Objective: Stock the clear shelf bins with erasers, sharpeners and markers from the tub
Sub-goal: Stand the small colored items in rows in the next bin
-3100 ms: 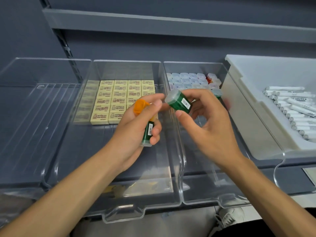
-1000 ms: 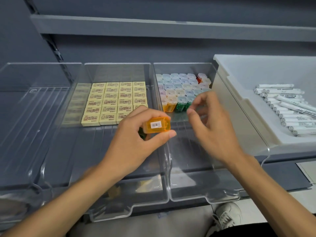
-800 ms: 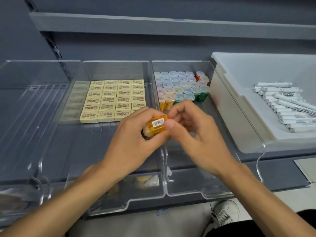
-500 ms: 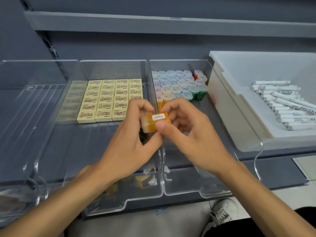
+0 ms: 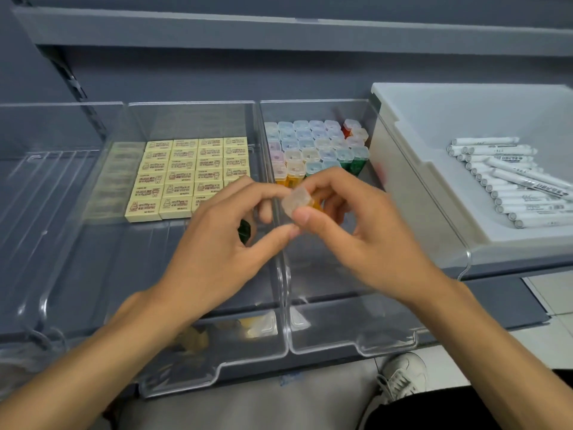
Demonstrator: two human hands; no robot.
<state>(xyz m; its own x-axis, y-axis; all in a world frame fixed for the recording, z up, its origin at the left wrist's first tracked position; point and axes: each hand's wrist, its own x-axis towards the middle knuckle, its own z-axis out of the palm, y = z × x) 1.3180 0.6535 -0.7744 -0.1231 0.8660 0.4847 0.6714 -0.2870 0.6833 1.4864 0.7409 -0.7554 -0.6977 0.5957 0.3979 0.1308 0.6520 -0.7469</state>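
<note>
R hand (image 5: 366, 240) pinches orange sharpener (image 5: 296, 202) over left wall of sharpener bin (image 5: 310, 110) — L hand (image 5: 214, 252) just left of bin, curled round green sharpener (image 5: 244, 231); erasers (image 5: 186, 175) further left

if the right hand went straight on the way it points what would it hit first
Probably the left hand: the right hand, pinching the orange sharpener, points back-left at its fingertips, which look almost touching. Depth unclear.

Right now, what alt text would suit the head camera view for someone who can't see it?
The left hand and right hand pinch an orange sharpener above clear shelf bins holding erasers and sharpeners; a white tub of markers sits at right.
</note>
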